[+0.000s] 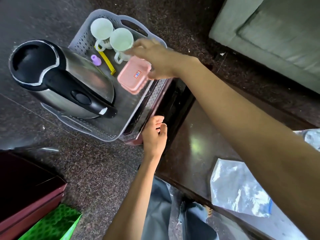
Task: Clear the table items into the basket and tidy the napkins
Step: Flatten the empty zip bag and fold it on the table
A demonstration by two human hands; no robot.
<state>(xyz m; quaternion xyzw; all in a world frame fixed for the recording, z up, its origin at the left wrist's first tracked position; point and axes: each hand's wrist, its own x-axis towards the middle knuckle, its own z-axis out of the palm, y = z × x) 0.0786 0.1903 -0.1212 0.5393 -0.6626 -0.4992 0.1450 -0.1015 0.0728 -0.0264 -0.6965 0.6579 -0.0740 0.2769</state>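
A grey perforated basket (pixel 97 125) sits on a maroon stool beside the dark table (pixel 187 135). It holds a steel kettle (pixel 69 78), two white cups (pixel 102 30) (pixel 121 39), a small purple piece (pixel 94 59), a yellow strip (pixel 105 58) and a stack of pink square plates (pixel 132 75). My right hand (pixel 155 59) reaches over the basket with its fingers spread, touching the plates' right edge. My left hand (pixel 154 134) curls at the basket's near right corner. Two crinkled, shiny sheets (pixel 239 187) (pixel 311 137) lie on the table.
A grey sofa (pixel 277 32) stands at the top right. A maroon cabinet (pixel 26 196) and a green bag (pixel 52 224) are at the bottom left. Speckled dark floor surrounds the stool. My jeans-clad legs (pixel 164 213) are below the table edge.
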